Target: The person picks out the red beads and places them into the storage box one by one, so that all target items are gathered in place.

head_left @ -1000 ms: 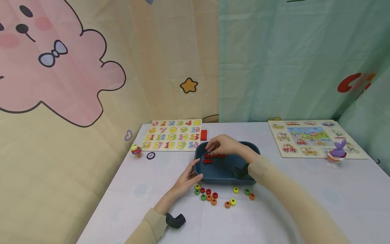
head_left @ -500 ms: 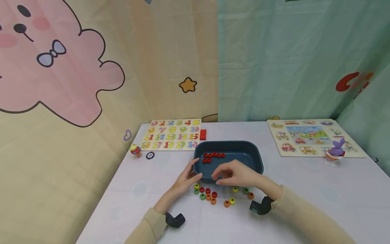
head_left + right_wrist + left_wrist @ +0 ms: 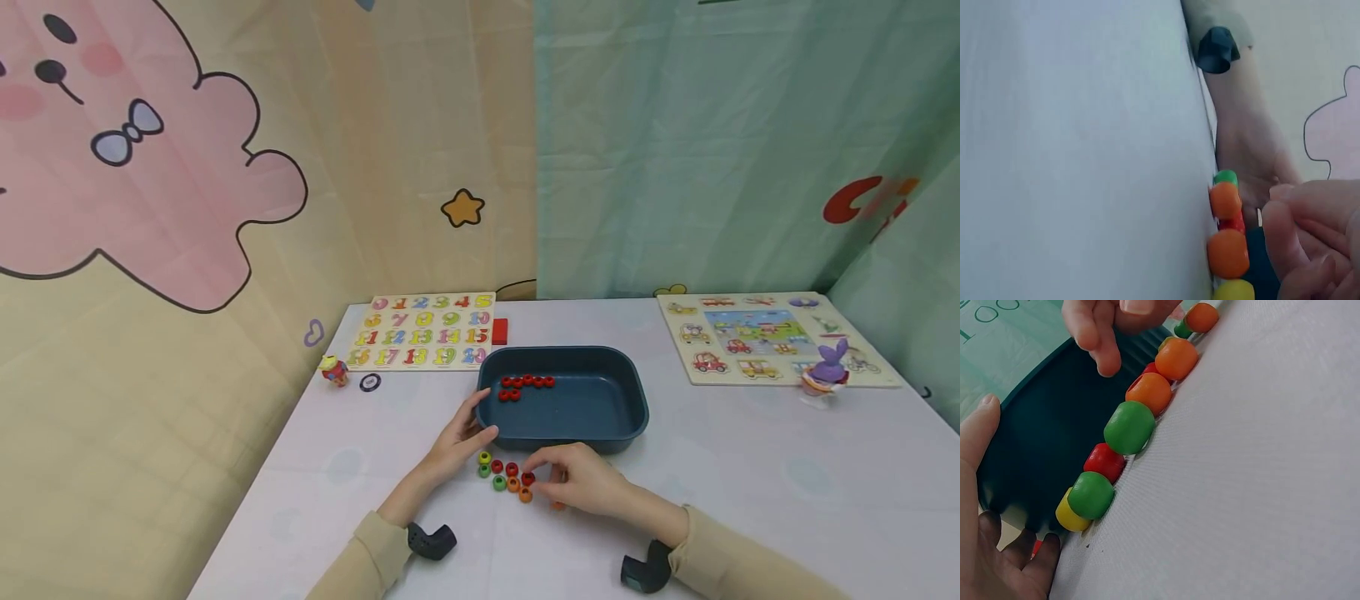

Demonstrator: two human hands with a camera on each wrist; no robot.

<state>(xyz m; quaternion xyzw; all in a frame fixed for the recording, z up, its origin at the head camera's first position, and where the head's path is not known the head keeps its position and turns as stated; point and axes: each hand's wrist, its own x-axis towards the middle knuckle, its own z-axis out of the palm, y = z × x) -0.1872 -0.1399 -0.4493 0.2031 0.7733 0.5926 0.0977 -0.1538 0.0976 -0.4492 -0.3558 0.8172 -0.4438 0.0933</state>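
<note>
My left hand rests against the left end of a dark blue bin, thumb and fingers spread about its near corner. Several red beads lie inside the bin, toward the back left. Outside its near wall, my right hand is low over the table, thumb and index finger around a red bead with a gap between them. No bead shows lifted between its fingertips in the right wrist view. Green beads, orange beads and a yellow bead stand close by. The right hand hides some beads.
A number board and a red block lie behind the bin. At the back right are a vehicle puzzle board and a purple toy. A small figurine and a round disc sit at the left.
My right hand has come from inside the bin, over its near wall, down to the beads in front. The left hand has stayed at the bin's corner.
</note>
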